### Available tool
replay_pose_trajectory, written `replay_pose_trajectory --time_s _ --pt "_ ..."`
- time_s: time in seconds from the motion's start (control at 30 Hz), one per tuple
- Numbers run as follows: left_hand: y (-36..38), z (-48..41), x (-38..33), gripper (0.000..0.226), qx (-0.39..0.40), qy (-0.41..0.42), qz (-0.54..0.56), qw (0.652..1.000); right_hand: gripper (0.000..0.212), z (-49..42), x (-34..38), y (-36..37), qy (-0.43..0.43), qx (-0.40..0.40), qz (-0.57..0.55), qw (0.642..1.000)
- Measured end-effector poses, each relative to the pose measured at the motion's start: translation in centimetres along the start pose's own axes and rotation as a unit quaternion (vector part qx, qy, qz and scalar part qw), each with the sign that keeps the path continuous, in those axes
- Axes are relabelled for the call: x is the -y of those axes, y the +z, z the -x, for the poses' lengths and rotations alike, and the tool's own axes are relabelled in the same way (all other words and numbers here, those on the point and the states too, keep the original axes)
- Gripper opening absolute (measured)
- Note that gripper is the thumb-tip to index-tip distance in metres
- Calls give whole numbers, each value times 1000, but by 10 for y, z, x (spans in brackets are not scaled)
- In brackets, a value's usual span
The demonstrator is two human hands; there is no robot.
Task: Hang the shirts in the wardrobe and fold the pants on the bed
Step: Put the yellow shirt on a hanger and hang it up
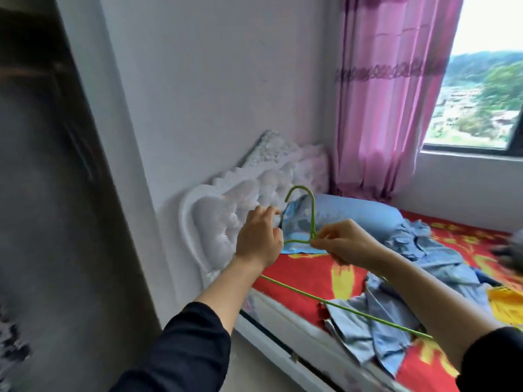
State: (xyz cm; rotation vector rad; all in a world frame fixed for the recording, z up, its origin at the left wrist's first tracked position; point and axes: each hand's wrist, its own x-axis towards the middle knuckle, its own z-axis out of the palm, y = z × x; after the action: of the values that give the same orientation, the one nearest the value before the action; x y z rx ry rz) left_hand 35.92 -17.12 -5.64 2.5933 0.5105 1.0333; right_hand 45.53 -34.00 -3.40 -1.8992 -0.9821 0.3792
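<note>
Pinching hanger [313,222] at neck, right grip [348,244] points hook up, bar slanting down-right; left grip [259,236] unclear.

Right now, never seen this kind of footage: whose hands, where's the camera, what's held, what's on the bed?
No machine here: one camera worn on a person's head looks down at their two bare hands. The right hand pinches a green wire hanger at its neck. The left hand covers the hanger's left end; its grip is hidden. On the bed lie a red patterned cover, crumpled blue clothes and a blue pillow. The dark blurred shape at left is likely the wardrobe.
</note>
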Motion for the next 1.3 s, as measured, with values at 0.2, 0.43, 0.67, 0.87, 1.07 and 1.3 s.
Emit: replay_pose_trajectory --time_s 0.2,0.43,0.67,0.87,1.07,1.3 --pt "120 -51 -61 41 76 42 24 996 22 -12 -84 -84 66 -71 54 994" --pt "257 -122 -139 41 162 88 49 982 28 -36 -178 -187 154 -151 95 972" --pt "374 -148 -234 38 228 158 71 958 36 -19 -277 -283 240 -210 100 942" --pt "476 -142 -324 41 288 183 91 936 39 4 -365 -368 290 -220 122 923" --pt "580 -124 -408 37 347 142 100 922 34 20 -458 -454 318 -185 131 921" --pt "695 -80 -470 40 439 107 64 890 36 55 -577 -508 369 -233 158 885"
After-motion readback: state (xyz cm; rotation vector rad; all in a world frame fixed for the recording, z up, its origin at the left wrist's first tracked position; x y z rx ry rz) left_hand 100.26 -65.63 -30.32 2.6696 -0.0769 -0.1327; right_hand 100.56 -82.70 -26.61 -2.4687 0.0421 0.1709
